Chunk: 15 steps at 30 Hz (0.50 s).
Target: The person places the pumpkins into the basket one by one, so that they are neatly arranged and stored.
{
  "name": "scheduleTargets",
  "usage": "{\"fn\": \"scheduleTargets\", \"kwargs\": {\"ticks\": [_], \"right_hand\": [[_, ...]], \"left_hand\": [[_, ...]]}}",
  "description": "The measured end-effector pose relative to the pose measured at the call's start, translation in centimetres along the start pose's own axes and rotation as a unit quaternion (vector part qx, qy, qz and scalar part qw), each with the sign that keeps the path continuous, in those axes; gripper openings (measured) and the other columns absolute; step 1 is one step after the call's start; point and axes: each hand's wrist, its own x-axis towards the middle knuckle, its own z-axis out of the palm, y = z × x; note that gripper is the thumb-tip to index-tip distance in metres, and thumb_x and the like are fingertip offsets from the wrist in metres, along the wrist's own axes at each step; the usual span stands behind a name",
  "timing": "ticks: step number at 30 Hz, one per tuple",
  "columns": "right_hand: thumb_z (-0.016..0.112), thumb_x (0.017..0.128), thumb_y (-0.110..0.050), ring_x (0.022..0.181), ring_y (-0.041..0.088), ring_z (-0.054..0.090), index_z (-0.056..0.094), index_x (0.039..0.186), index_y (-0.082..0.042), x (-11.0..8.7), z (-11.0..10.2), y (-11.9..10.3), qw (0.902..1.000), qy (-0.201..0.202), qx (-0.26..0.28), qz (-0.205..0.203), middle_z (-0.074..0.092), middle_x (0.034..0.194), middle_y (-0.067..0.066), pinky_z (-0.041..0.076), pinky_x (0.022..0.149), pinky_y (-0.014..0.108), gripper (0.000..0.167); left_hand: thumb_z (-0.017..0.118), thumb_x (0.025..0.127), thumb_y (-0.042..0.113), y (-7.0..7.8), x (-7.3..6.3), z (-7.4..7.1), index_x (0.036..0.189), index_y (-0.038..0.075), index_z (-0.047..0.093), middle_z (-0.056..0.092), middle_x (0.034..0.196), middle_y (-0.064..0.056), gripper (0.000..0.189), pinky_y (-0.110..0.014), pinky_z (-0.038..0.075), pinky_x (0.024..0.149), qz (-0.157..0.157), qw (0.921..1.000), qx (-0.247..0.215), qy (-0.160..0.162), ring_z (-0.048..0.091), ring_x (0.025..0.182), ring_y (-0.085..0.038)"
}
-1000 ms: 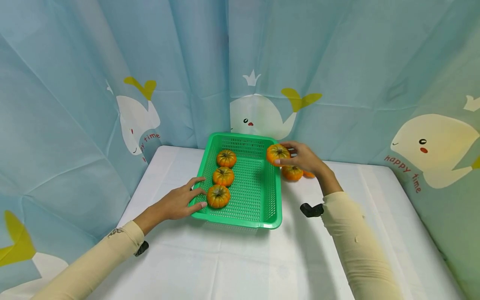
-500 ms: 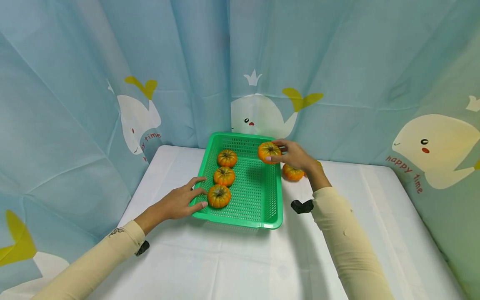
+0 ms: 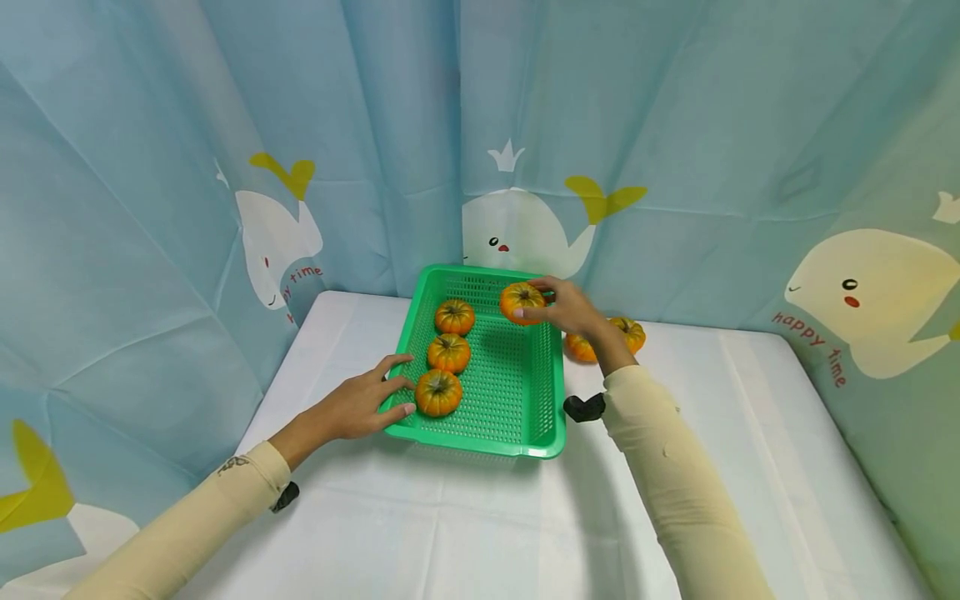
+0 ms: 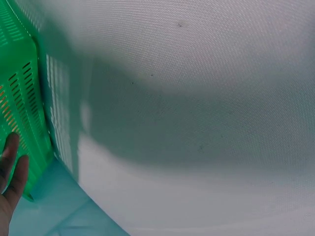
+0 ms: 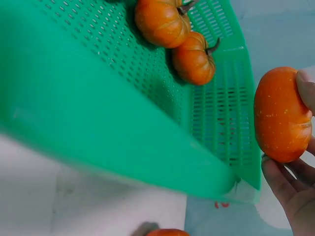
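Observation:
My right hand [image 3: 573, 308] holds a small orange pumpkin [image 3: 522, 302] between thumb and fingers, raised over the back right part of a green plastic basket [image 3: 555, 451]. In the right wrist view this pumpkin [image 5: 280, 115] shows its smooth side, with the thumb on one face and fingers under it. Along the basket's left side sit three more pumpkins in a row: a back one [image 3: 454, 317], a middle one [image 3: 448, 353] and a front one [image 3: 438, 392]. At the left rim my left hand [image 3: 362, 403] rests with fingers spread; in its wrist view the fingertips [image 4: 20, 172] lie along the slotted wall.
Right of the basket, two pumpkins stand on the white-covered table [image 3: 720, 417]: one [image 3: 582, 348] beside the basket wall, another [image 3: 628, 333] partly behind my right wrist. A blue curtain [image 3: 675, 167] with whale prints hangs around the table's back and sides.
My right hand has carried its pumpkin leftward, from the basket's right rim to over the inside. The farther pumpkin on the table has come into view. My left hand stays put.

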Motion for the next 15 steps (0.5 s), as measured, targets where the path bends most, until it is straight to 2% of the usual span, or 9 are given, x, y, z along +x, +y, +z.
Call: {"fn": "scheduleTargets", "kwargs": {"ticks": [8, 15], "right_hand": [[0.076, 0.09, -0.036, 0.122, 0.037, 0.057, 0.047, 0.147, -0.005, 1.1, 1.2, -0.1, 0.9998, -0.001, -0.014, 0.014, 0.05, 0.146, 0.019, 0.049, 0.099, 0.048, 0.071], [0.076, 0.09, -0.037, 0.13, 0.039, 0.051, 0.047, 0.147, -0.005, 1.7, 2.1, -0.6, 0.9993, -0.007, -0.026, 0.024, 0.049, 0.147, 0.022, 0.044, 0.106, 0.053, 0.072]], "left_hand": [[0.054, 0.102, 0.047, -0.1, 0.0, 0.1, 0.127, 0.015, 0.065, 0.032, 0.16, -0.01, 0.042, -0.041, 0.056, 0.079, 0.004, 1.0, -0.002, 0.004, 0.069, 0.1, -0.025], [0.054, 0.102, 0.047, -0.1, 0.0, 0.1, 0.127, 0.016, 0.065, 0.032, 0.16, -0.009, 0.041, -0.041, 0.056, 0.082, 0.0, 1.0, 0.0, 0.002, 0.068, 0.102, -0.024]]}}
